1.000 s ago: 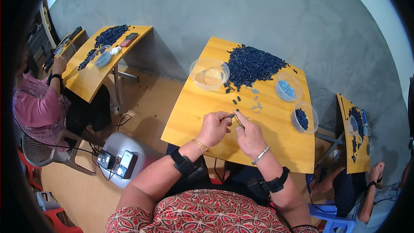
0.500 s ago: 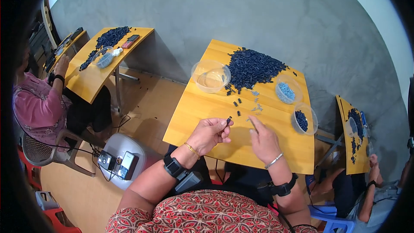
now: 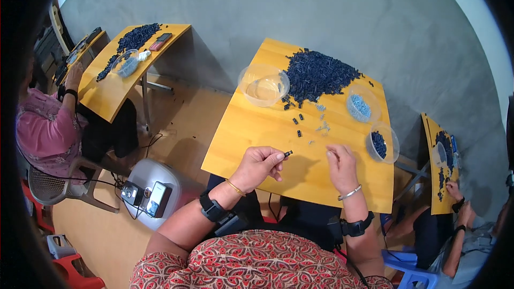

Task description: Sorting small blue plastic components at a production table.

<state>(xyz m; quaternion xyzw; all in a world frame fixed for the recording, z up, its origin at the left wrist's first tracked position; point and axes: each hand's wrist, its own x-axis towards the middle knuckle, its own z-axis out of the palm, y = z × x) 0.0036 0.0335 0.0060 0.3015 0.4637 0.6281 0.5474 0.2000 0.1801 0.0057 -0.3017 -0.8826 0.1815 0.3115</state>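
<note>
Between the thumb and fingers of my left hand (image 3: pixel 259 167) is a small black plastic piece (image 3: pixel 288 153), its tip poking out to the right. My right hand (image 3: pixel 341 165) hovers over the tabletop beside it, fingers drawn together; whatever they may hold is too small to make out. Just beyond the hands lie tiny grey screws (image 3: pixel 323 127), loose on the wood. A few separate black pieces (image 3: pixel 299 133) rest to the left of those screws. Farther back a big heap of black pieces (image 3: pixel 321 75) covers part of the yellow wooden table (image 3: pixel 235 144).
An almost bare clear bowl (image 3: pixel 263 96) stands at the table's left. On the right are a bowl of bluish small parts (image 3: pixel 358 108) and a bowl of black pieces (image 3: pixel 379 145). People sit at neighbouring tables (image 3: pixel 110 93) on both sides. A grey bin (image 3: pixel 155 174) carries two devices.
My right hand has lifted away from the screws, moving right, and its pointing fingers have curled in. My left hand still holds the black piece, now turned more sideways.
</note>
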